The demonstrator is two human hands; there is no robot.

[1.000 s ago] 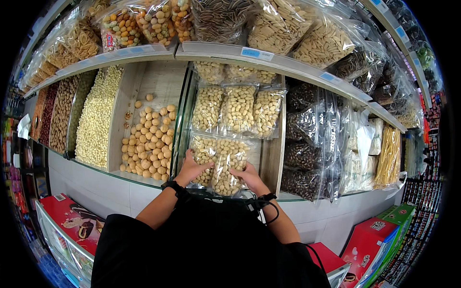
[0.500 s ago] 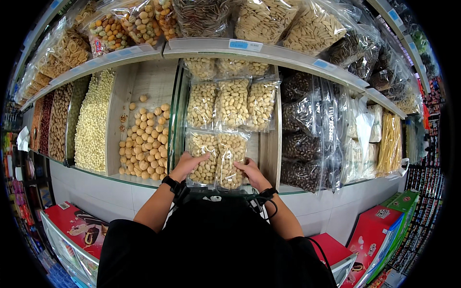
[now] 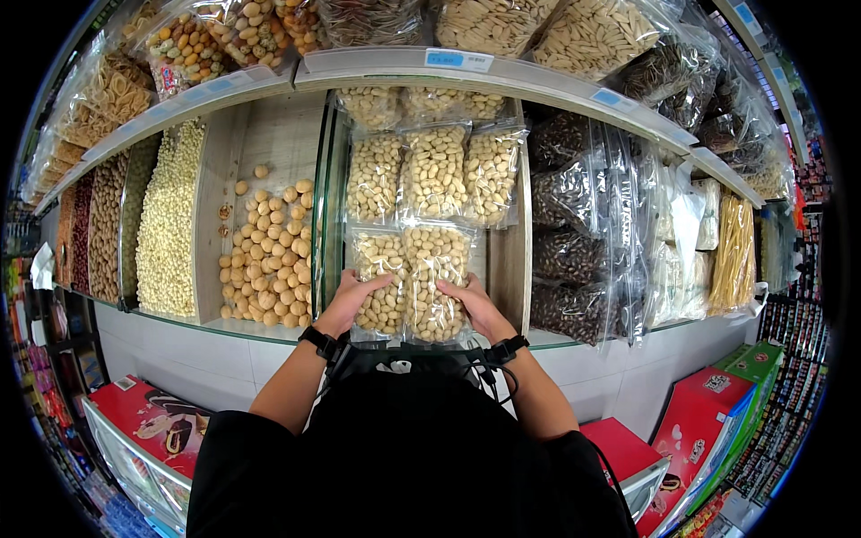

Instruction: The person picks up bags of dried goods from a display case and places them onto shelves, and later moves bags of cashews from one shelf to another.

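Note:
Two clear plastic bags of pale nuts lie side by side at the front of a shelf compartment. My left hand [image 3: 352,300] grips the outer side of the left bag of nuts [image 3: 381,280], its thumb on top. On the other side, my right hand [image 3: 475,303] holds the right bag of nuts [image 3: 434,260] the same way. The fingers of both hands are mostly hidden beside or beneath the bags. Behind these two, more matching bags [image 3: 435,172] lie in rows, touching the front pair's top edges.
Left of a glass divider [image 3: 330,206], loose round brown nuts [image 3: 269,260] fill part of a wooden bin. Bags of dark seeds [image 3: 565,255] lie to the right, past a wooden partition [image 3: 511,269]. An upper shelf edge [image 3: 502,67] with bagged snacks runs across the back.
My view has shifted slightly, so the shelves appear higher. The right front bag looks straighter and more face-up. Both hands keep their hold on the same bags.

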